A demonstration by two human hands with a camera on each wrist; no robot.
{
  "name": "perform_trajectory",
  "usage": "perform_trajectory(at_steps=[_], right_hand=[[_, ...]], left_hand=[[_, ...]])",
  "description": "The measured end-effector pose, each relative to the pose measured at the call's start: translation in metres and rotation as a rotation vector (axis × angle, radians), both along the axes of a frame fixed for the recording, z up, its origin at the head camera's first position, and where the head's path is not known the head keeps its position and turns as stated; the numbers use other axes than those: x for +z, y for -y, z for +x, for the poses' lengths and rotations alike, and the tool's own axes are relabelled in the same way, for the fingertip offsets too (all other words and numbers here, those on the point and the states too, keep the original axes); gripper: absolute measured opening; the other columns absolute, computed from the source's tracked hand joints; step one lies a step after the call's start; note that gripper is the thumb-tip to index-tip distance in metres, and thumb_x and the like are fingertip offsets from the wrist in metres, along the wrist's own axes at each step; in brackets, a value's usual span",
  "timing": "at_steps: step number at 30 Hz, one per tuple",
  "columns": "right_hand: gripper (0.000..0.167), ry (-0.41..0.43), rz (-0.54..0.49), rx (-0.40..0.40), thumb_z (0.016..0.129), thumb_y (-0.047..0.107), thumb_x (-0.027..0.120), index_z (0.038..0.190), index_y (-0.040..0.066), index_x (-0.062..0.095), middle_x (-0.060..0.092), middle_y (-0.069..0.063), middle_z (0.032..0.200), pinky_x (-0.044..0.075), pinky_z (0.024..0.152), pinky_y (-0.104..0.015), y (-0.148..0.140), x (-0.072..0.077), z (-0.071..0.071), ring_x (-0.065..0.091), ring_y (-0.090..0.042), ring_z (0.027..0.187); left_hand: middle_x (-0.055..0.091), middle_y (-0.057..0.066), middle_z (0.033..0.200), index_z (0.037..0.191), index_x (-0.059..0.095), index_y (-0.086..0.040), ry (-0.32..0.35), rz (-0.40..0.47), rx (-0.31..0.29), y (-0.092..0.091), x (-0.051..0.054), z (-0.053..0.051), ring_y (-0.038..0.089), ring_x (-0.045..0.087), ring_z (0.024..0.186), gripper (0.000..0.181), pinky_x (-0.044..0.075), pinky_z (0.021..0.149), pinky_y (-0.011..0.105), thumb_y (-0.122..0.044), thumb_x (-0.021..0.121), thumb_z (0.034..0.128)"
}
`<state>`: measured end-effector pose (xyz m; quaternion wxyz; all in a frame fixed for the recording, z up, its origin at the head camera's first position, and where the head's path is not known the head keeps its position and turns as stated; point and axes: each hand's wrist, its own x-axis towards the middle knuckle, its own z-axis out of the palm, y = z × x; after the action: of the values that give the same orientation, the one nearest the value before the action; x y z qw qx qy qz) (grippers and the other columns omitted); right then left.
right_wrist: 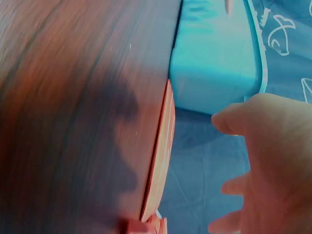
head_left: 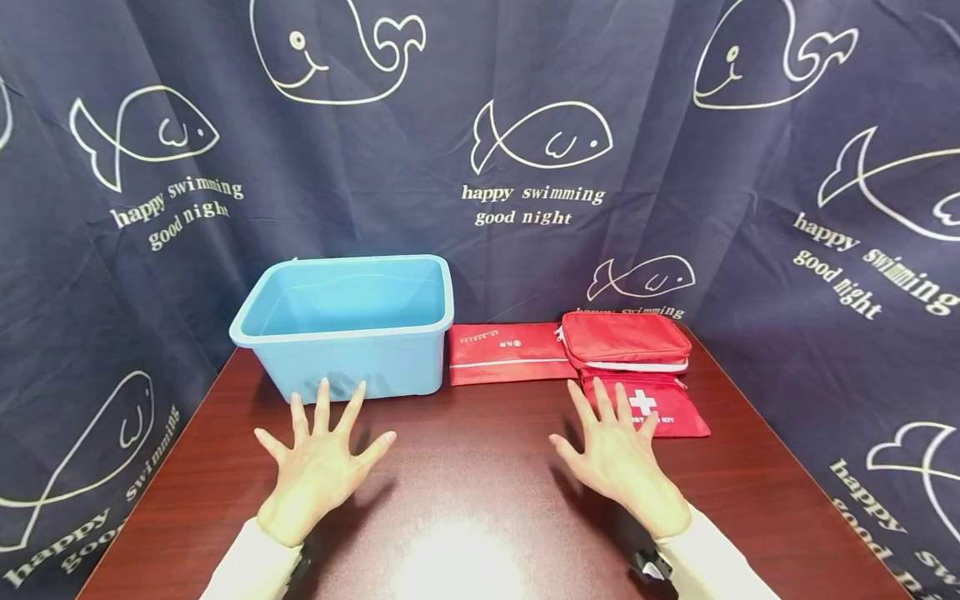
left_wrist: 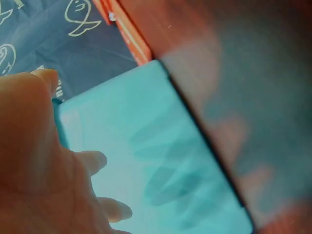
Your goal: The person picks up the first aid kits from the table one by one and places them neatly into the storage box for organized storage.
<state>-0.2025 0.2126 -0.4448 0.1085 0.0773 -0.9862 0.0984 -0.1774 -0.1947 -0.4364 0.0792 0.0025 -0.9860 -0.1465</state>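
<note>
Both hands empty, fingers spread wide. Right hand (head_left: 618, 467) is nearer the red goods: the first-aid pouch (head_left: 678, 404) lies just beyond its fingertips, to their right, overlapped by them in head view; contact cannot be told. Red zip case (head_left: 626, 337) rests behind, partly over that pouch, long axis crosswise to the reach. Flat red zip pouch (head_left: 510, 350): ahead-left of this hand, likewise crosswise. Blue plastic tub (head_left: 405, 362): directly ahead of left hand (head_left: 318, 471).
</note>
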Motion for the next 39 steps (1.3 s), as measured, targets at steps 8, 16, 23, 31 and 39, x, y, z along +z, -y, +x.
perform_trajectory(at_steps=[8, 16, 23, 31, 39], right_hand=[[0.097, 0.009, 0.020, -0.010, 0.084, 0.057, 0.075, 0.163, 0.019, 0.031, 0.031, -0.028, 0.163, 0.012, 0.101, -0.092, -0.031, 0.002, -0.011, 0.024, -0.060, 0.147], [0.103, 0.050, -0.002, -0.014, 0.082, 0.054, 0.079, 0.163, 0.015, 0.027, 0.029, -0.033, 0.161, 0.016, 0.102, -0.089, -0.073, 0.003, -0.023, 0.024, -0.063, 0.144], [0.106, 0.100, -0.018, -0.005, 0.079, 0.053, 0.082, 0.160, 0.009, 0.029, 0.029, -0.036, 0.159, 0.018, 0.103, -0.087, -0.103, -0.001, -0.031, 0.023, -0.061, 0.143], [0.113, 0.121, -0.004, 0.045, 0.070, 0.050, 0.090, 0.157, 0.005, 0.034, 0.032, -0.038, 0.156, 0.024, 0.102, -0.086, -0.126, -0.013, -0.041, 0.025, -0.059, 0.142], [0.109, 0.123, -0.007, 0.062, 0.070, 0.049, 0.090, 0.153, 0.001, 0.039, 0.035, -0.037, 0.154, 0.030, 0.101, -0.084, -0.141, -0.022, -0.054, 0.030, -0.058, 0.141]], left_hand=[[0.022, 0.027, 0.167, 0.162, 0.034, -0.033, -0.228, 0.040, -0.002, 0.010, 0.030, 0.000, 0.062, 0.016, 0.148, 0.084, 0.005, 0.106, 0.088, -0.077, 0.051, 0.0931], [0.049, 0.032, 0.147, 0.143, 0.060, -0.012, -0.620, 0.137, -0.029, 0.026, 0.056, -0.010, 0.057, 0.041, 0.131, 0.062, 0.029, 0.106, 0.071, -0.034, 0.072, 0.0857], [0.048, 0.033, 0.147, 0.142, 0.061, -0.011, -0.674, 0.172, -0.012, 0.046, 0.066, -0.027, 0.058, 0.038, 0.135, 0.061, 0.021, 0.112, 0.074, -0.029, 0.071, 0.0849], [0.045, 0.032, 0.151, 0.144, 0.060, -0.011, -0.610, 0.184, -0.023, 0.069, 0.069, -0.046, 0.057, 0.029, 0.145, 0.060, 0.008, 0.117, 0.077, -0.030, 0.073, 0.0886], [0.052, 0.034, 0.144, 0.137, 0.065, -0.006, -0.518, 0.194, -0.057, 0.085, 0.071, -0.060, 0.059, 0.036, 0.138, 0.052, 0.011, 0.115, 0.079, -0.029, 0.073, 0.0917]])
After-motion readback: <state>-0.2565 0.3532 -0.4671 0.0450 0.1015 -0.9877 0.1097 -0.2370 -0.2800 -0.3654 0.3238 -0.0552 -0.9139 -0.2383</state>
